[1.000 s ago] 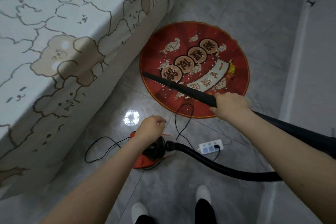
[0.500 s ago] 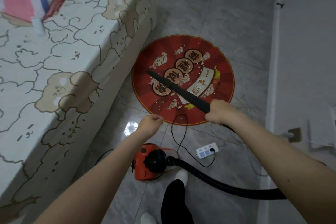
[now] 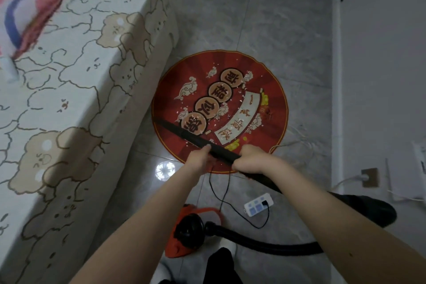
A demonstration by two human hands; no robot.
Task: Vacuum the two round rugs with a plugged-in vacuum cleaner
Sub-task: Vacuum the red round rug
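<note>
A round red rug (image 3: 274,99) with gold characters and white crumbs lies on the grey tile floor beside the bed. A black vacuum nozzle (image 3: 182,134) slants across the rug's near left edge. My left hand (image 3: 199,159) and my right hand (image 3: 251,159) both grip the black tube just behind the nozzle. The orange and black vacuum body (image 3: 191,230) sits on the floor below my arms, its black hose (image 3: 276,246) curving right. Its cord runs to a white power strip (image 3: 258,205). Only one rug is in view.
A bed (image 3: 80,90) with a cream patterned sheet fills the left side. A white wall (image 3: 380,76) with a socket (image 3: 370,177) bounds the right. Thin black cord (image 3: 219,193) loops on the floor between rug and vacuum. My feet stand at the bottom edge.
My left hand rose from above the vacuum body and took hold of the tube. The nozzle slid toward the rug's near left edge. The view shifted forward.
</note>
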